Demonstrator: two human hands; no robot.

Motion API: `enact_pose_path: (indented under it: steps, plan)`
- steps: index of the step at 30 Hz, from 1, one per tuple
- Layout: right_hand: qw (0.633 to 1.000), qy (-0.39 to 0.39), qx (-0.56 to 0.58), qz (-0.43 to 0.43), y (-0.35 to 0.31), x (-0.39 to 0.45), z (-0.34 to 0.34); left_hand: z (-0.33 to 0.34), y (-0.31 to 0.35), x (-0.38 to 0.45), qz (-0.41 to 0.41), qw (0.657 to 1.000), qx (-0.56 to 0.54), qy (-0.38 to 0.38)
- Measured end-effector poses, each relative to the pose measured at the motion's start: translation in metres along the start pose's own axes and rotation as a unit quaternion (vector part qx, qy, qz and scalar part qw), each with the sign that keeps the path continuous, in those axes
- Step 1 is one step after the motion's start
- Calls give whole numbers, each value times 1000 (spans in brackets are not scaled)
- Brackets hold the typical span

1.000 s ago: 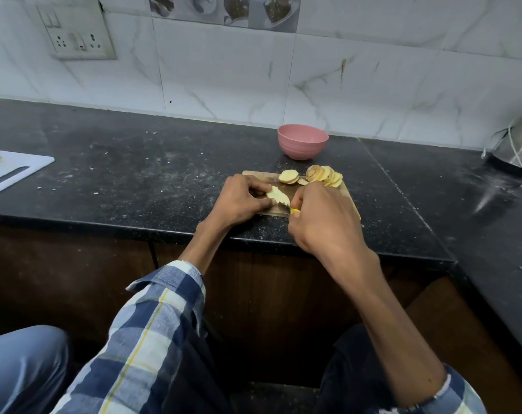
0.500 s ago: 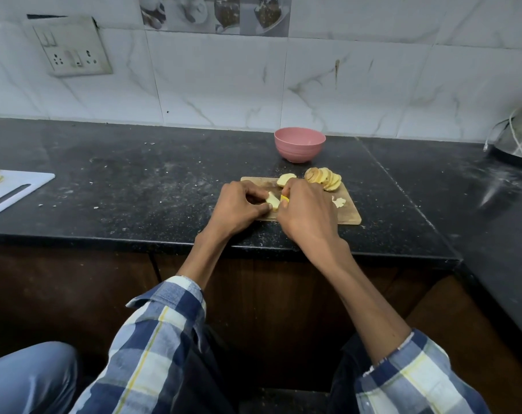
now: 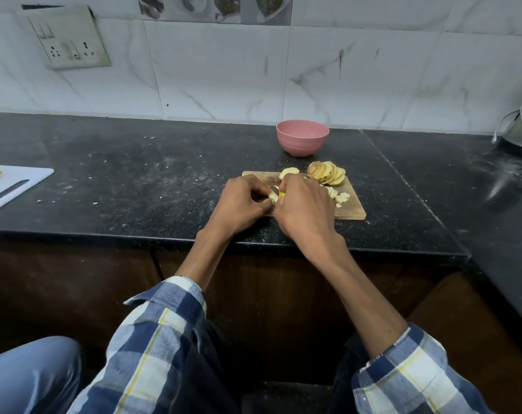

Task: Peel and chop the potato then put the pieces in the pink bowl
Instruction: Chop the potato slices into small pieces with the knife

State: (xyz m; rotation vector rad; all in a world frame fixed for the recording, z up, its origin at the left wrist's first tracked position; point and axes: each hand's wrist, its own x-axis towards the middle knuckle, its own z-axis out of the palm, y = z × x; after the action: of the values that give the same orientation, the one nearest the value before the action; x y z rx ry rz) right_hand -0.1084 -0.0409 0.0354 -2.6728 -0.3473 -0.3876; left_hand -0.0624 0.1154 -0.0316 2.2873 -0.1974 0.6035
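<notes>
Single head view, looking forward-down at counter (image 3: 134, 186) edge; close, perhaps slightly tilted.

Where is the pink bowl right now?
The pink bowl stands on the black counter near the tiled wall, just beyond the wooden cutting board, centre-right in the head view.

We see both forearms bare, checked sleeves pushed back toward the elbows, reaching forward and converging. Left hand (image 3: 244, 204) knuckles up, fingers curled, pinching a pale potato piece (image 3: 273, 195). Right hand (image 3: 306, 206) just beside it, fingers curled round a yellow handle (image 3: 281, 195), mostly hidden.
</notes>
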Motion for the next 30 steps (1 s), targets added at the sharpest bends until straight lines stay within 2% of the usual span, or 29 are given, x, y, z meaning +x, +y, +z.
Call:
enact_pose_path:
  steps: [10, 18, 24, 27, 30]
  plan:
    - [998, -45, 25, 46, -2, -4, -19, -3, -5, 7, 1, 1000, 19, -15]
    - [999, -47, -5, 23, 3, -26, -35, -6, -3, 9, 10, 999, 33, -29]
    - [1000, -2, -6, 17, 12, -38, -35, -7, -5, -1, 37, 999, 32, -9]
    - [999, 38, 16, 5, 10, -33, -23, -7, -6, -3, 47, 998, 41, 2]
    - [999, 46, 21, 4, 7, -27, -8, -9, -5, -5, 56, 997, 44, 8]
